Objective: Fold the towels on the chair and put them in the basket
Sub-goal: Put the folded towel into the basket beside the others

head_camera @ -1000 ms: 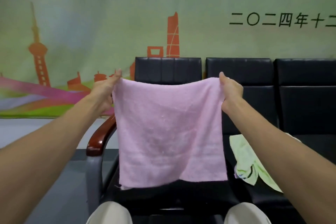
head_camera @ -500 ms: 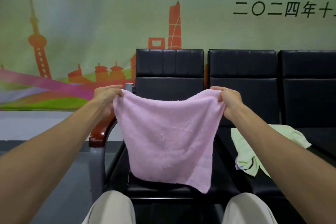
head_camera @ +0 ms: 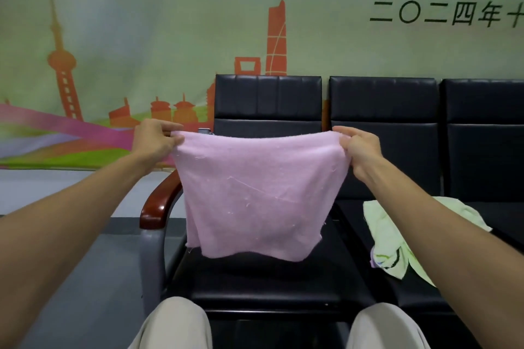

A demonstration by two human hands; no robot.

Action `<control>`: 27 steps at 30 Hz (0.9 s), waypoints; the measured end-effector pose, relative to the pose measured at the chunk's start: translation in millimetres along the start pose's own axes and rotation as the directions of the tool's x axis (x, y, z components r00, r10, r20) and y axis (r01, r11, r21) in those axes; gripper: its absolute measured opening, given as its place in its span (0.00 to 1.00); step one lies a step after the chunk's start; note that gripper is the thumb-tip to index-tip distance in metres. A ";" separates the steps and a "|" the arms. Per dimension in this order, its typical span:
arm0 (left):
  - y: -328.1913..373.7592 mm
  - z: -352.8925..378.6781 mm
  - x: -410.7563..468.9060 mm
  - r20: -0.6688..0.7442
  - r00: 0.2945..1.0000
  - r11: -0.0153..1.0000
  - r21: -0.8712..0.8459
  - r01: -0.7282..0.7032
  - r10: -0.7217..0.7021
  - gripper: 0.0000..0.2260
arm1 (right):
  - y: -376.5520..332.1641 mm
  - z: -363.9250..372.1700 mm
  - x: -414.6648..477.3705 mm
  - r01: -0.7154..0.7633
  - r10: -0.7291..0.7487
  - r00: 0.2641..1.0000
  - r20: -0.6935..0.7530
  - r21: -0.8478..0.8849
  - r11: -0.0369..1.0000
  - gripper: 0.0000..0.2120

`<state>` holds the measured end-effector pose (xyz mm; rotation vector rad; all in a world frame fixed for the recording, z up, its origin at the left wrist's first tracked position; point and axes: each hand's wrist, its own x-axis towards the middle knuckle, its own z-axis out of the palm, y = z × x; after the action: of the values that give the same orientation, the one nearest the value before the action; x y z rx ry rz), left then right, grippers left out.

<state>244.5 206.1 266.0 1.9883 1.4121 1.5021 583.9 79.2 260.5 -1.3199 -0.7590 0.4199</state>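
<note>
A pink towel (head_camera: 255, 195) hangs spread between my two hands above the seat of the leftmost black chair (head_camera: 269, 278). My left hand (head_camera: 154, 140) pinches its upper left corner and my right hand (head_camera: 358, 147) pinches its upper right corner. The towel's lower edge hangs just over the seat, slightly rumpled. A light green towel (head_camera: 388, 238) lies crumpled on the seat of the second chair, partly hidden by my right forearm. No basket is in view.
Three black chairs stand in a row against a wall with a printed banner (head_camera: 113, 51). A brown wooden armrest (head_camera: 158, 204) sits at the left chair's side. My knees (head_camera: 175, 323) show at the bottom, close to the seat's front edge.
Both hands have come down with the pink towel, from above the chair's backrest to about mid-backrest. The towel's lower edge has dropped toward the seat and bunched a little.
</note>
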 end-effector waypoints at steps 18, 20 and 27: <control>25.9 12.1 -15.7 -0.084 0.994 0.976 0.214 -0.048 0.068 0.09 | 10.4 -18.9 1.8 0.181 -0.258 0.939 -0.228 -0.309 0.934 0.07; 25.2 14.6 -18.1 -0.088 0.994 0.983 0.179 -0.049 0.066 0.08 | 11.6 -19.0 1.7 0.175 -0.257 0.937 -0.236 -0.320 0.931 0.08; 22.9 19.9 -29.5 -0.032 0.999 0.982 0.189 -0.023 0.030 0.15 | 12.8 -19.5 -1.2 0.129 -0.200 0.959 -0.201 -0.320 0.939 0.15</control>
<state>274.0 177.2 256.5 2.1076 1.6025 1.4686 598.6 67.4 246.6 -1.5467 -0.7512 0.0099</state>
